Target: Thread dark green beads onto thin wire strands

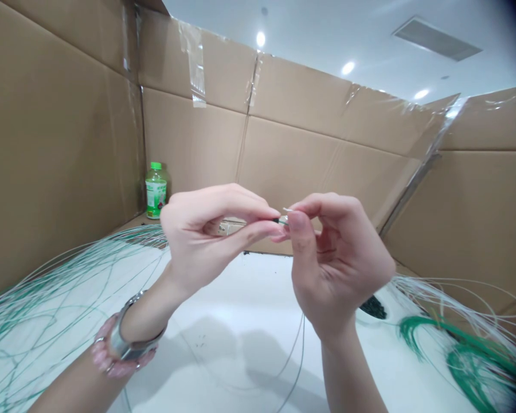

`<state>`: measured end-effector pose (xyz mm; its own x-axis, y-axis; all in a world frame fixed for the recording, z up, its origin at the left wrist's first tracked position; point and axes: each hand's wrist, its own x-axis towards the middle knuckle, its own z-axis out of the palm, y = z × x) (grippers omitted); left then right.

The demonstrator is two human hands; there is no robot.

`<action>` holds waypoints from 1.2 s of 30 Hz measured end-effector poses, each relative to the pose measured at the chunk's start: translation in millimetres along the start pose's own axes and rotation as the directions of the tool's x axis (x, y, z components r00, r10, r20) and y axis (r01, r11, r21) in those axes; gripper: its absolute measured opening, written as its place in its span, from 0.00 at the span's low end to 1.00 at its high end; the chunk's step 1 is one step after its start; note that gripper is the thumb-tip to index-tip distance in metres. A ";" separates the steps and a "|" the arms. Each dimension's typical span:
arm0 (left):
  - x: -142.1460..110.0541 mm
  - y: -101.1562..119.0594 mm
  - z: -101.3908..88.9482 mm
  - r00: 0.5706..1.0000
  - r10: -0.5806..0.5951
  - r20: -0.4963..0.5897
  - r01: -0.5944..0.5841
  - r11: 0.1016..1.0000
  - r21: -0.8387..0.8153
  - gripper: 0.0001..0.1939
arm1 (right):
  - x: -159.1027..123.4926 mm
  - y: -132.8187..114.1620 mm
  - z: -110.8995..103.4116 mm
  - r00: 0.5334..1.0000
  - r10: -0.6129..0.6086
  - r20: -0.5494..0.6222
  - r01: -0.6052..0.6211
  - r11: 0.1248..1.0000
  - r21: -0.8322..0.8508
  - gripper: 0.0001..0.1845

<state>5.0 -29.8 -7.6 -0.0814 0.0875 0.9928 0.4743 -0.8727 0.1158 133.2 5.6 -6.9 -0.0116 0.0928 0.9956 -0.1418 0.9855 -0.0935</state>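
My left hand [210, 229] is closed in a pinch on a small dark piece [277, 219], mostly covered by the fingertips. Close against it, my right hand [335, 252] pinches a thin white wire [287, 209], whose pale end sticks out past the thumb. Both sets of fingertips meet above the white table [258, 298]. Whether the wire enters the dark piece cannot be seen. Below my right hand, thin strands [301, 350] hang down toward the tabletop. A metal bracelet and pink beads circle my left wrist.
Loose green and white wires [90, 275] spread over the left side. More green wire bundles [477, 367] and white wires [464, 292] lie at right, near a heap of small dark pieces [373, 307]. A green-capped bottle [156, 192] stands by the cardboard walls [309, 137].
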 end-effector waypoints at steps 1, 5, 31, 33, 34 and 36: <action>-0.1 0.4 -0.6 1.000 -0.017 0.013 0.017 1.000 -0.007 0.07 | 0.1 0.1 0.1 1.000 0.004 0.005 -0.004 1.000 0.000 0.08; -0.1 2.8 -2.4 0.996 -0.053 0.067 0.055 0.998 -0.026 0.09 | 1.2 -0.9 -0.6 0.999 0.028 0.022 -0.028 1.000 0.002 0.08; 11.3 0.6 -20.9 0.955 0.274 0.115 -0.296 0.906 0.303 0.03 | 5.8 -14.3 -7.3 0.934 0.270 0.232 -0.301 0.947 0.111 0.05; 12.1 3.9 -22.0 0.960 0.242 0.144 -0.277 0.899 0.339 0.07 | 6.6 -13.0 -8.2 0.924 0.304 0.233 -0.336 0.935 0.112 0.05; 12.5 5.1 -23.6 0.968 0.215 0.133 -0.249 0.903 0.351 0.09 | 7.2 -12.1 -8.8 0.913 0.333 0.237 -0.365 0.925 0.108 0.05; 13.2 5.2 -28.3 0.982 0.176 0.066 -0.188 0.927 0.325 0.10 | 8.4 -9.9 -9.7 0.891 0.392 0.229 -0.424 0.899 0.107 0.06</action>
<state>-18.4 -46.8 5.3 0.0612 -0.0363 0.9975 0.7394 -0.6696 -0.0697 144.1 -1.9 2.3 -0.2931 0.4368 0.8505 -0.2288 0.8316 -0.5060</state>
